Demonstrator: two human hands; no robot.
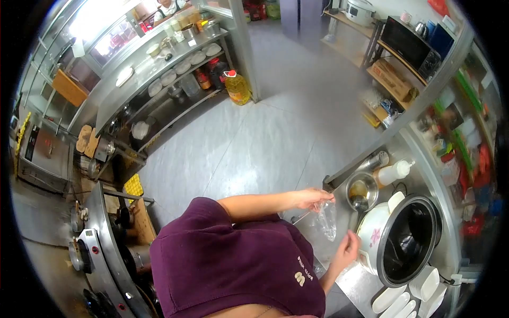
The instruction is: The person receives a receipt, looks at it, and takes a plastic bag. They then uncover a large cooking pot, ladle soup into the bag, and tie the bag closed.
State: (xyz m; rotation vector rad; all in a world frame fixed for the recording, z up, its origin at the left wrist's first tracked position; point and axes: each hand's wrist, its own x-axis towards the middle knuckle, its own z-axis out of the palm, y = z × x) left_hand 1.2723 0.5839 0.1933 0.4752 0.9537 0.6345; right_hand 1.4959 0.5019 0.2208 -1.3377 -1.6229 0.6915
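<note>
My left hand is closed, its fingertips pinching the top of a thin clear plastic bag. The bag hangs down over the edge of the steel counter. Below and to the right of it is my right hand, fingers loosely curved and apart, with nothing visible in them. That hand is beside a white cooker with a flower print, whose black inner pot holds dark contents. Behind the bag, a metal bowl holds some liquid and a ladle.
A squeeze bottle and a perforated metal canister stand past the bowl. White dishes lie at the counter's near end. Stove burners are at left. An oil jug stands on the floor by a steel shelf.
</note>
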